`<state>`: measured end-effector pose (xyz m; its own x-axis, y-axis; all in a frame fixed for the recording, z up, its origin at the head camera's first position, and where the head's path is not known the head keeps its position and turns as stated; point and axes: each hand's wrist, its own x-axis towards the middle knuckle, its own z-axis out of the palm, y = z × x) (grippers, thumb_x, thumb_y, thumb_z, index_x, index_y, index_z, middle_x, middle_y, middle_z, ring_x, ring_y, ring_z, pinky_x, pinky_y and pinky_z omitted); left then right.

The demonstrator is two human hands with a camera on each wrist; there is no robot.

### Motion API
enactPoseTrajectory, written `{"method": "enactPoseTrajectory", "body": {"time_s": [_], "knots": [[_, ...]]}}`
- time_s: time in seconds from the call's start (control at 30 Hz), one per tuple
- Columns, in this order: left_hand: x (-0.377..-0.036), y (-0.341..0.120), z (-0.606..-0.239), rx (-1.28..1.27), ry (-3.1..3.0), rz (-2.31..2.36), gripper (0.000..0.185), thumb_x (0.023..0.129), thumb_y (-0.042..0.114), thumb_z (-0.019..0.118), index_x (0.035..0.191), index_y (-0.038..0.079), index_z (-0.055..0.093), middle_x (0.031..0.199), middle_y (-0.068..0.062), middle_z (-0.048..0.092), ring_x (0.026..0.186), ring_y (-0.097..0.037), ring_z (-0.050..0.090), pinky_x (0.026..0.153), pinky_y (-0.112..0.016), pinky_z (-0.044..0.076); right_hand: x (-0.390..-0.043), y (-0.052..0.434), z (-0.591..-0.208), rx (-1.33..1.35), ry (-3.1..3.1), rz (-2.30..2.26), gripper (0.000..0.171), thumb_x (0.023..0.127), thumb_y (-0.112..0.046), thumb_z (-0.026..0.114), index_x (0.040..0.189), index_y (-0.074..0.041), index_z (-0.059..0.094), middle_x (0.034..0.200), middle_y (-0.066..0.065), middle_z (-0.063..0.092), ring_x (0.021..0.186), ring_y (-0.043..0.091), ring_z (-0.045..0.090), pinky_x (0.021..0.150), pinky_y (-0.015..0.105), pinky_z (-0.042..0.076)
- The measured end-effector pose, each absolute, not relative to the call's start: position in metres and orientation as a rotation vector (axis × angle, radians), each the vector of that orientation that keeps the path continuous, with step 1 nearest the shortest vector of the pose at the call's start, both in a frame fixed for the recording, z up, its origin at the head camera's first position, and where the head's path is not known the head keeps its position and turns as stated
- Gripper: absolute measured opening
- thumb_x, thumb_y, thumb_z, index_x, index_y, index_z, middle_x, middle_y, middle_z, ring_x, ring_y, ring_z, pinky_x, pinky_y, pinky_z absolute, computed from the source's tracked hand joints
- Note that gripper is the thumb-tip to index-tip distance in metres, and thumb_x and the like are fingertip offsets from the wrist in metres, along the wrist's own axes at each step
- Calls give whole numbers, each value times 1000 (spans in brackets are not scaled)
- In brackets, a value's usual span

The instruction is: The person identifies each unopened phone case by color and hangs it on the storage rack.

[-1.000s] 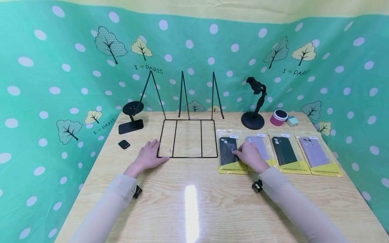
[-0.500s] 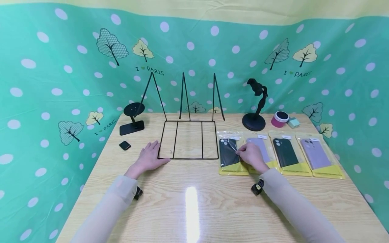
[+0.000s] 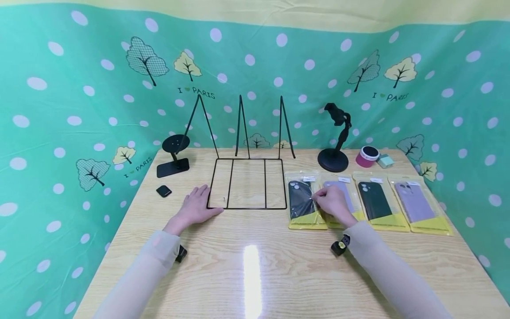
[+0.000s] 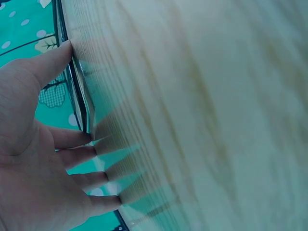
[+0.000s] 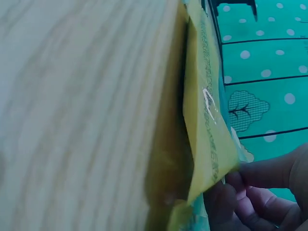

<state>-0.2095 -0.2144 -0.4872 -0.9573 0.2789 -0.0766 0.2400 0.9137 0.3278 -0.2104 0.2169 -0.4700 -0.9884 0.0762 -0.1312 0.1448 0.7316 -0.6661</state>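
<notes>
While the left hand [image 3: 195, 209] rests flat beside the wire rack [image 3: 247, 184], the right hand [image 3: 332, 204] pinches the black case packet [image 3: 303, 201]. Lifting it clear likely comes next.

Left hand [image 4: 33, 159] lies flat on the table [image 4: 202, 115], seemingly touching the wire rack [image 4: 79, 101].

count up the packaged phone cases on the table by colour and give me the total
Black or dark cases: 2, the leftmost packet, pinched by the right hand, and the third packet.
Purple cases: 2, the second packet and the rightmost packet.
Total: 4
</notes>
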Motion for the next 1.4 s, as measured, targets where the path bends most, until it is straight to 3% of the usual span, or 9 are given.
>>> {"method": "enactPoseTrajectory", "body": {"time_s": [0.27, 0.5, 0.87, 1.2, 1.4], "knots": [[-208, -215, -487, 419, 2971, 483, 93, 85, 54, 64, 143, -10, 32, 147, -28, 29, 134, -49, 23, 101, -65, 21, -206, 219, -466, 108, 2877, -1157, 16, 89, -16, 67, 96, -4, 75, 90, 7, 67, 72, 18, 59, 58, 30, 48], [-208, -215, -487, 426, 2973, 491, 91, 85, 53, 64, 142, -11, 32, 147, -28, 29, 133, -49, 23, 101, -66, 21, -200, 221, -458, -19, 2941, -1313, 13, 88, -16, 70, 93, -5, 76, 81, 3, 67, 69, 17, 61, 61, 29, 49], [-206, -214, -487, 425, 2964, 477, 92, 86, 53, 63, 143, -12, 30, 147, -29, 27, 133, -50, 22, 102, -64, 21, -185, 219, -436, -154, 3014, -1351, 12, 89, -19, 70, 92, -8, 75, 79, 3, 68, 65, 17, 60, 56, 28, 49], [-208, -215, -486, 430, 2958, 471, 92, 86, 54, 62, 142, -12, 30, 147, -30, 27, 133, -50, 22, 101, -66, 22, -169, 203, -419, -452, 3078, -1490, 6, 83, -12, 76, 87, -7, 77, 76, -1, 68, 62, 14, 58, 54, 22, 46], [-207, -214, -483, 428, 2954, 485, 91, 86, 52, 63, 142, -13, 31, 147, -30, 28, 133, -50, 22, 100, -66, 22, -160, 190, -413, -491, 3074, -1565, 6, 82, -11, 77, 86, -7, 77, 74, -2, 67, 60, 13, 58, 52, 21, 46]]}}
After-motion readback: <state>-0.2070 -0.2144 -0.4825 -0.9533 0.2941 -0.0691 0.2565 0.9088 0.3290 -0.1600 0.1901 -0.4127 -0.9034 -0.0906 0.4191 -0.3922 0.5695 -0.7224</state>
